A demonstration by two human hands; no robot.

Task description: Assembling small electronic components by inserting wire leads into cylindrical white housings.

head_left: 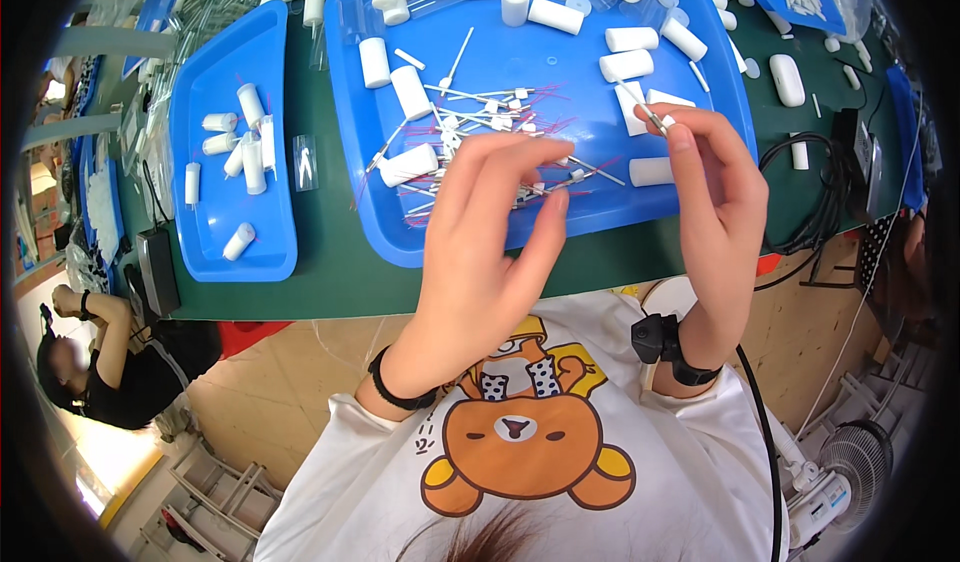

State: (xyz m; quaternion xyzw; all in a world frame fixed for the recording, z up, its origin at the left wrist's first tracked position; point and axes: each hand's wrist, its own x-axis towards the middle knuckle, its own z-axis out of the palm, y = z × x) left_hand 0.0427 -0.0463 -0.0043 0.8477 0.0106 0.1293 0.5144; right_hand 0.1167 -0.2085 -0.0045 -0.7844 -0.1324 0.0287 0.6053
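Observation:
Pinched between my right thumb and fingers is a thin rod (648,114) with a metal section and a white end; my right hand (722,197) holds it tilted above the right side of the large blue tray (590,220). My left hand (478,237) hovers at the tray's near edge, thumb and fingers apart, nothing visibly gripped. Its fingertips are close to a tangled pile of thin white-and-metal rods with fine red wires (490,112), and partly hide it. White cylinders lie around the pile, one white cylinder (408,166) just left of my left hand.
A smaller blue tray (272,262) on the left holds several white capped cylinders (253,167). Between the trays lies a clear tube (305,162) on the green table (340,287). Black cables (815,197) and a white rounded case (787,80) sit at right. Another person (110,362) is at far left.

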